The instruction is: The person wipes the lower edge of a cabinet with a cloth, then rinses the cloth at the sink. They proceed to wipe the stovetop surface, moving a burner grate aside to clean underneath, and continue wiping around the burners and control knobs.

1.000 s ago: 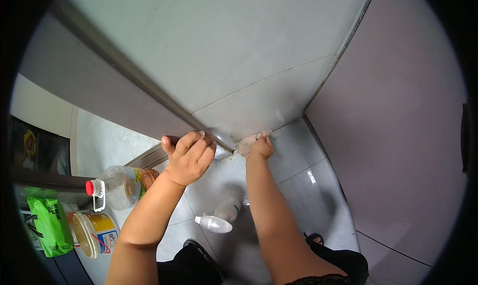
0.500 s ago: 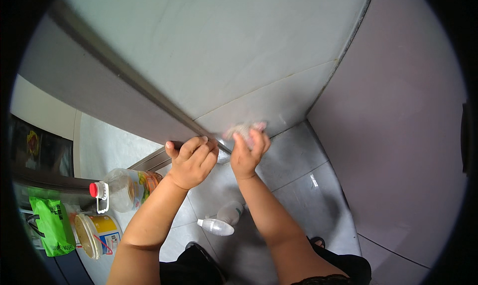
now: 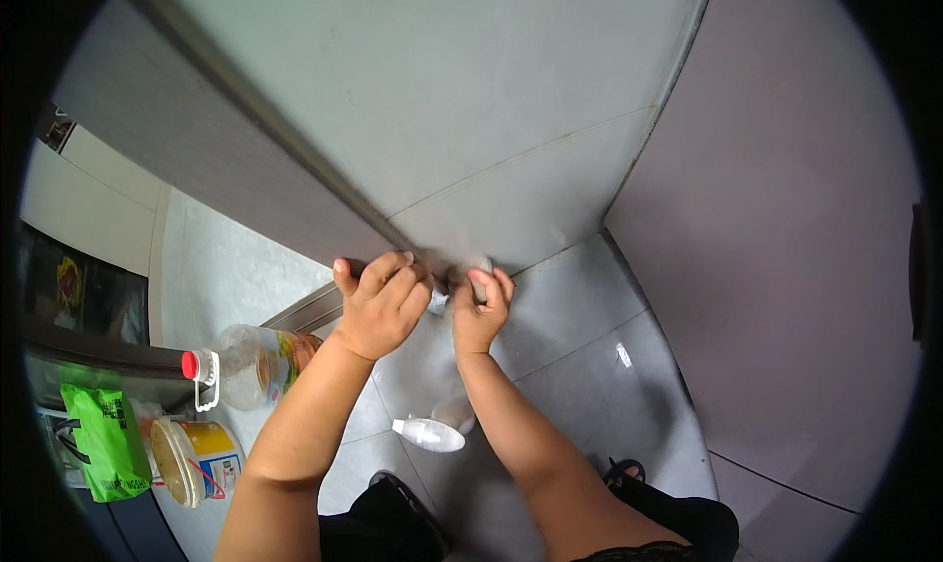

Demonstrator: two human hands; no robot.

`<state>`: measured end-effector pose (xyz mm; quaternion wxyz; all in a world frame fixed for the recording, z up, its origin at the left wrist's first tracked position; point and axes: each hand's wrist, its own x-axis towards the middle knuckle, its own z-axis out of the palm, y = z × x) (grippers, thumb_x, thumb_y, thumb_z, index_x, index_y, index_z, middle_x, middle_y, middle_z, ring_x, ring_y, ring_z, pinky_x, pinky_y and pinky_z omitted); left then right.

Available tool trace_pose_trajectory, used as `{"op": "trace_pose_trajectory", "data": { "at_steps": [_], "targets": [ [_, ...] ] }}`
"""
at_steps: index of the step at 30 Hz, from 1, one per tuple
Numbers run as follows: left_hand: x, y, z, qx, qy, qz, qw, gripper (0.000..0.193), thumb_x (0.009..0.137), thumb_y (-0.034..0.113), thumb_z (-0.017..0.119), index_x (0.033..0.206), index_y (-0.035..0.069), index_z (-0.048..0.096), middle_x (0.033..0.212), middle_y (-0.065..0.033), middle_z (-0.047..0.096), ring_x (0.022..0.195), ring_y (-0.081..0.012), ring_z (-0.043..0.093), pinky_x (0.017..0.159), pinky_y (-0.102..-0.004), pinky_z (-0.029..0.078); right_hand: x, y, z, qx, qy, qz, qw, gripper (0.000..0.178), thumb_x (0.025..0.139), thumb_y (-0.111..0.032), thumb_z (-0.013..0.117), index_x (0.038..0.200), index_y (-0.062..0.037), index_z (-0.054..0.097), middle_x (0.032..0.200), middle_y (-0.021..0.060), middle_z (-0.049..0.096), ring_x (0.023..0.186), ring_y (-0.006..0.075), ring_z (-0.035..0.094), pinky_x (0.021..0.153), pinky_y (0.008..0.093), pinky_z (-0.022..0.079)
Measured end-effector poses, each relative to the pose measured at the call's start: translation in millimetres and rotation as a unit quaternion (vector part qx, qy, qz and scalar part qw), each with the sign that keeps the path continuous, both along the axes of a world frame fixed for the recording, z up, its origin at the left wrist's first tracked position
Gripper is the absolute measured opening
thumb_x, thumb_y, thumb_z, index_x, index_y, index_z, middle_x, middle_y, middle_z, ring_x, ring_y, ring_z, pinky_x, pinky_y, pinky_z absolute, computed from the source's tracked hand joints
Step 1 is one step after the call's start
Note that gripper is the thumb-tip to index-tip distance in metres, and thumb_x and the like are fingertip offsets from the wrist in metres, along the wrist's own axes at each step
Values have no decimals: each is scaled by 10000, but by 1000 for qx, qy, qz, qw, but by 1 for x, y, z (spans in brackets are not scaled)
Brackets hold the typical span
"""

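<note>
My right hand (image 3: 481,311) is low at the foot of the pale tiled wall (image 3: 530,198), fingers curled round a light-coloured rag (image 3: 480,265). Most of the rag is hidden or blurred, and it lies close to the wall's left corner. Beside it, my left hand (image 3: 385,307) leans on the bottom part of the metal-edged wall corner (image 3: 339,184). Its thumb sticks out and its fingers are apart, with nothing held.
Below my hands a clear plastic bottle (image 3: 429,434) stands on the grey tiled floor (image 3: 580,316). To the left are a large red-capped jug (image 3: 241,365), a yellow tub (image 3: 211,444) with a pale lid and a green bag (image 3: 103,434). A lilac panel (image 3: 776,248) rises at right.
My right hand has moved left and slightly down with the rag, nearer the wall corner. My left hand stays at the corner.
</note>
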<state>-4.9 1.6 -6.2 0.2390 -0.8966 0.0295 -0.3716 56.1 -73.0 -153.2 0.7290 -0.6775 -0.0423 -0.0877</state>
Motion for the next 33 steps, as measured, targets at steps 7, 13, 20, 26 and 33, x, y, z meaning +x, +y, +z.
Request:
{"op": "trace_pose_trajectory", "data": {
  "at_steps": [7,13,20,26,33],
  "targets": [
    [3,-2,0,5,-10,-11,1000,38,789,163,626,763,176,602,837,52,593,1012,-144,570,1154,-578,-35,8,-10,0,-55,-152,44,986,148,764,-17,737,873,-83,663,1107,122,531,1008,289,542,845,377,474],
    [3,-3,4,8,-6,-5,1000,39,786,160,630,762,176,602,831,52,588,1013,-144,571,1152,-583,-30,3,-16,-71,-173,-30,54,983,86,786,-134,724,833,-88,669,1033,150,576,986,324,546,874,416,465],
    [6,-2,2,8,-6,-5,1000,52,784,148,625,755,178,594,814,48,566,1014,-141,563,1153,-579,-26,15,-14,-25,-100,85,47,990,66,789,-124,753,820,-86,708,993,114,639,1008,288,564,902,387,453],
    [3,-4,1,7,-10,-3,1000,44,797,151,627,768,181,611,833,60,594,1003,-132,570,1152,-579,-33,3,-17,24,-44,-109,41,992,120,787,-66,747,873,-85,667,1063,133,606,1015,307,575,883,381,468],
    [3,-4,0,2,-15,-6,1000,50,793,140,638,771,176,611,842,61,602,1002,-139,578,1153,-580,-33,4,-12,-33,-93,-60,48,993,155,767,-38,724,841,-71,591,1029,138,617,1004,318,586,848,402,481]
  ]
}}
